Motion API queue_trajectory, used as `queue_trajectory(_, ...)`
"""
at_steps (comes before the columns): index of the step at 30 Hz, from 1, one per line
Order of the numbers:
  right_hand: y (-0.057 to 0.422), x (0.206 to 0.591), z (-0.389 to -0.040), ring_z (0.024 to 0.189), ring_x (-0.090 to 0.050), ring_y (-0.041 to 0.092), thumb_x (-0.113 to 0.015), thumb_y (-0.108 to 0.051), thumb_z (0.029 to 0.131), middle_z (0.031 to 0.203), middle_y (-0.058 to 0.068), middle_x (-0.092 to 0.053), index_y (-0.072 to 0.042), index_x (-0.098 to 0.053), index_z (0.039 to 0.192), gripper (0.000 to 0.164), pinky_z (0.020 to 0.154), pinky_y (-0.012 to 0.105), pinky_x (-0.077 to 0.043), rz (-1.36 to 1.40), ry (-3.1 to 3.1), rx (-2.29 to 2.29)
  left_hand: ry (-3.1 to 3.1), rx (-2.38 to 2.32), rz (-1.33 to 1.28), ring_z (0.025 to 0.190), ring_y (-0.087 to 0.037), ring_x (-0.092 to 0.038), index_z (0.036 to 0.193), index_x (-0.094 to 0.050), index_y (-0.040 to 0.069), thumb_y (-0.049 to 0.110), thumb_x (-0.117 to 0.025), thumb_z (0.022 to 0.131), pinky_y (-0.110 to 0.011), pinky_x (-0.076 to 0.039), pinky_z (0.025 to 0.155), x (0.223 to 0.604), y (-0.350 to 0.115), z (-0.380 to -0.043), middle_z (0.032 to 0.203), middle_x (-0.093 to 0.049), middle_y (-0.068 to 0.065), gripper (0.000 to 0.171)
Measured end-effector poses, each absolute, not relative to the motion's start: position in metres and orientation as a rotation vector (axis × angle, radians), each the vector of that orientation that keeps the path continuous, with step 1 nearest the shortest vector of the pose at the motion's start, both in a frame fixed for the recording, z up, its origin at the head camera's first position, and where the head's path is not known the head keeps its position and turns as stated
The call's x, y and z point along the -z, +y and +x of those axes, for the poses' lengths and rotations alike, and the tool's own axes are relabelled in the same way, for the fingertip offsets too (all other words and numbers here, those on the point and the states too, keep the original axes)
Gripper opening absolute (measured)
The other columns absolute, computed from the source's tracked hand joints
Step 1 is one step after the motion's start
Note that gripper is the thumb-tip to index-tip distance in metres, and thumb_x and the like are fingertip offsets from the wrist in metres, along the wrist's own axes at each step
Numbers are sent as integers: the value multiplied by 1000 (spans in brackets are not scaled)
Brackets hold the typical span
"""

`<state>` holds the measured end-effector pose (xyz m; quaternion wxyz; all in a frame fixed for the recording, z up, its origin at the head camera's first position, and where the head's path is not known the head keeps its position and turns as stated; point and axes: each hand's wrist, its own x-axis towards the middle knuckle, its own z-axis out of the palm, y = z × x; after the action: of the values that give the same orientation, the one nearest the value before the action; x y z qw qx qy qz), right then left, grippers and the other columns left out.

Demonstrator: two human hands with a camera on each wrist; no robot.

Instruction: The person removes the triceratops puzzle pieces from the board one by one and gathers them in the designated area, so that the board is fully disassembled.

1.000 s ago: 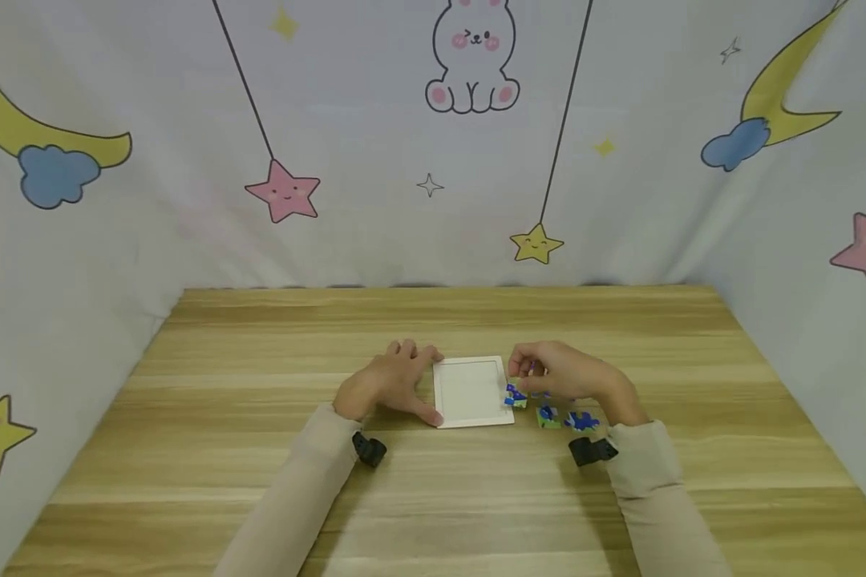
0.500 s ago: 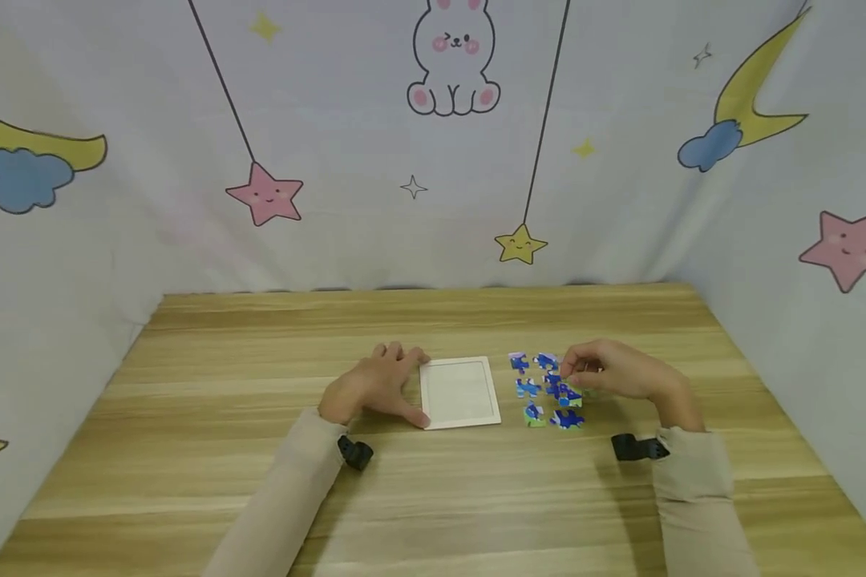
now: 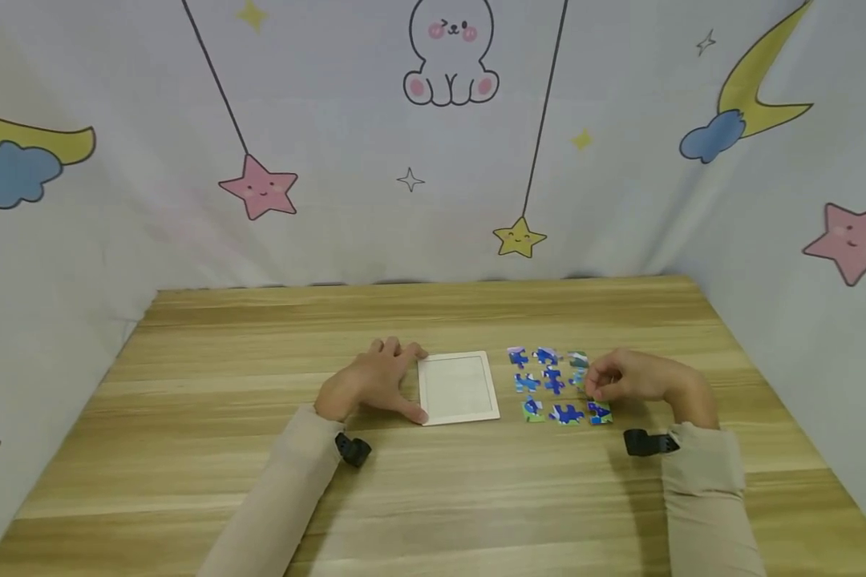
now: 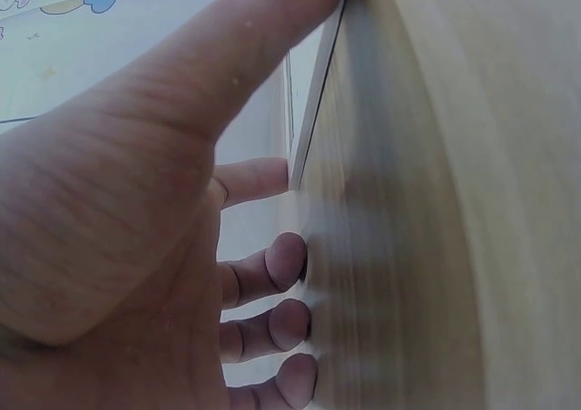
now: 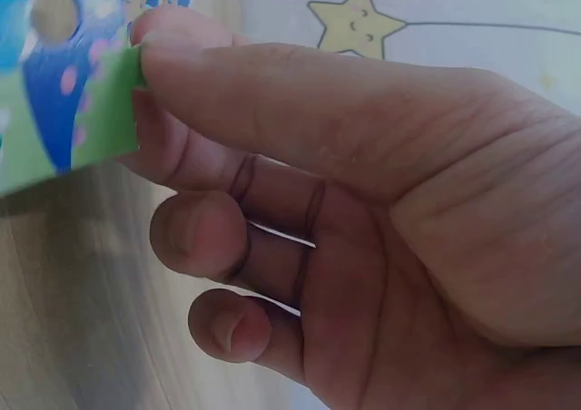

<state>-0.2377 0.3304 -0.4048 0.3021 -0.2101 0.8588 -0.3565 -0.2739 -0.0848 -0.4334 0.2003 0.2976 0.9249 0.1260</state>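
My left hand (image 3: pixel 371 381) rests at the left side of a square white puzzle tray (image 3: pixel 494 410). Its spread thumb and index finger touch the tray's two left corners; in the left wrist view the other fingertips (image 4: pixel 289 324) rest on the wood. My right hand (image 3: pixel 638 378) pinches a blue and green jigsaw piece (image 3: pixel 599 413) at the lower right of the loose pieces. Up close in the right wrist view, thumb and index finger hold this jigsaw piece (image 5: pixel 100 111) by its edge, the other fingers curled. Behind those fingers a light blue piece (image 3: pixel 579 380) is partly hidden.
Several more jigsaw pieces (image 3: pixel 552 380) lie in rough rows between the tray and my right hand. The wooden table (image 3: pixel 447 497) stretches out around them. A white cloth (image 3: pixel 361 240) printed with stars and moons hangs behind the table and along both sides.
My right hand has moved right from the tray's edge, carrying the jigsaw piece over the others to the lower right of the group. My left hand keeps its place at the tray.
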Motion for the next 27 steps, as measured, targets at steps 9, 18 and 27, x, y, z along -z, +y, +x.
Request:
queue_trajectory(9, 331, 408, -236, 72, -49, 10, -64, -5, 96, 83, 0, -62, -1, -68, 93, 7, 67, 26, -42, -578, 2317, 891, 2587, -364, 841, 106, -30, -42, 146, -39, 15, 60, -83, 73, -45, -43, 86, 434, -83, -271, 120, -46, -14, 97)
queue_trajectory(18, 327, 409, -238, 75, -50, 10, -64, -3, 95, 85, 1, -62, 0, -67, 94, 5, 70, 26, -42, -575, 2313, 905, 2595, -364, 824, 106, -30, -42, 146, -39, 15, 60, -83, 73, -45, -43, 87, 436, -86, -271, 119, -45, -13, 97)
queue_trajectory(27, 324, 410, -241, 77, -48, 14, -61, -5, 97, 88, 4, -61, -2, -67, 101, 8, 70, 28, -41, -551, 2334, 930, 2600, -361, 818, 102, -28, -42, 146, -39, 15, 59, -83, 73, -43, -43, 84, 437, -88, -270, 114, -45, -12, 95)
